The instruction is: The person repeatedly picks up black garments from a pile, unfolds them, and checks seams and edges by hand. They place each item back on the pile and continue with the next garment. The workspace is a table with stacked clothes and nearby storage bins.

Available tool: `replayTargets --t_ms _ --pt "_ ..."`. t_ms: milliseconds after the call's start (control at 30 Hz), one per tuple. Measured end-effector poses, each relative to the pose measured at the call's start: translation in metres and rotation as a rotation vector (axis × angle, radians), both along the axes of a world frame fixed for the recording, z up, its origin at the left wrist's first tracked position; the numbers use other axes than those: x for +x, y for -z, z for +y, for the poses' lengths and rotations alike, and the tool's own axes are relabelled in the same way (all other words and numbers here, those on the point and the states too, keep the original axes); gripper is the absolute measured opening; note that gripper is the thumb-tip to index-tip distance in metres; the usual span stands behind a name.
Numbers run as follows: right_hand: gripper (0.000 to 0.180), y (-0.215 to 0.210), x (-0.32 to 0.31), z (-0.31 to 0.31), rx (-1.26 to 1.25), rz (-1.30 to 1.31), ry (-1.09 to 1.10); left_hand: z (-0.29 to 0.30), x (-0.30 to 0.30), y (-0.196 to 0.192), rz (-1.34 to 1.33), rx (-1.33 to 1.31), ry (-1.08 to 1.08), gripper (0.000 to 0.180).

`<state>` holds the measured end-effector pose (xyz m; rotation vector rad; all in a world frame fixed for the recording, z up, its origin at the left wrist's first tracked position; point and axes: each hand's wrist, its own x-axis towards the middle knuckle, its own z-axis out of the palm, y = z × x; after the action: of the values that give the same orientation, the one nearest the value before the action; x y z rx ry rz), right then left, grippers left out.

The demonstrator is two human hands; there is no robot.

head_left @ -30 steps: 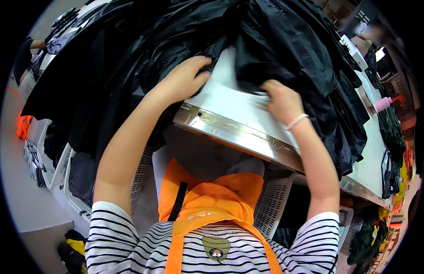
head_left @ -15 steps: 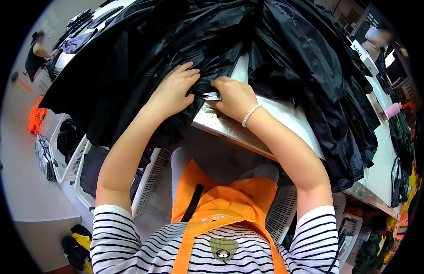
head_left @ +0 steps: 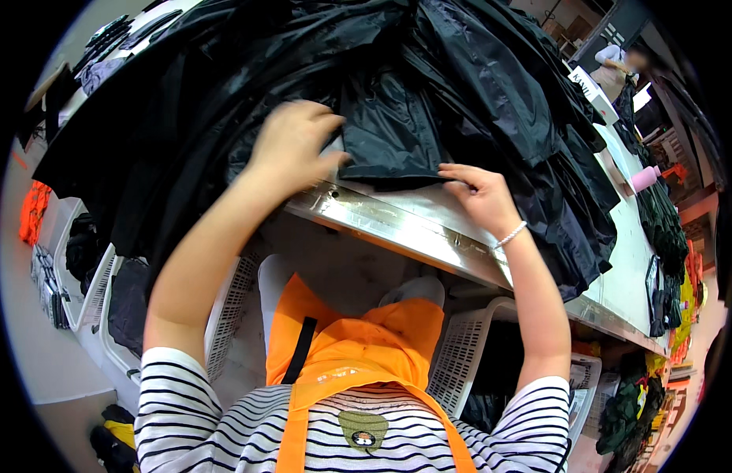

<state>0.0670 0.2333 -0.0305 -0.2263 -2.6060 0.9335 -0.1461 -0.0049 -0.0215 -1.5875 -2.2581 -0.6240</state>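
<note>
A big heap of shiny black cloth (head_left: 389,130) lies on the white table (head_left: 417,206), right in front of the person. One flap of it comes down in the middle, and its straight bottom edge lies near the table's shiny metal rim (head_left: 389,229). More of the cloth spreads out in folds to the left and to the right, and some hangs over the front of the table.

The right hand (head_left: 478,191) pinches the right corner of the flap with its fingertips. A white bracelet (head_left: 511,234) goes round that wrist. The left hand (head_left: 293,146) is at the left side of the flap, with its thumb and fingers spread apart (it is blurry, so I cannot tell if it touches the cloth).

The person wears an orange apron (head_left: 358,343) over a black and white striped shirt (head_left: 180,390). Under the table, a white basket (head_left: 233,311) with little holes stands by the left leg, and a second white basket (head_left: 451,359) stands by the right leg. Far to the right, a pink roll (head_left: 643,179) sits on the table, and farther back another person (head_left: 614,57) is near a white box (head_left: 593,93)
</note>
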Motion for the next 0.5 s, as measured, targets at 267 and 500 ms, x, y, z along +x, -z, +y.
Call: replayTargets --t_ms 267,500 --pt "0.015 -0.014 -0.028 -0.015 -0.372 0.134 0.079 0.057 0.028 0.011 -0.819 0.313 0.228 0.019" --pt "0.011 -0.011 -0.047 -0.021 -0.349 0.091 0.213 0.072 0.008 0.013 -1.284 0.507 0.267 0.023"
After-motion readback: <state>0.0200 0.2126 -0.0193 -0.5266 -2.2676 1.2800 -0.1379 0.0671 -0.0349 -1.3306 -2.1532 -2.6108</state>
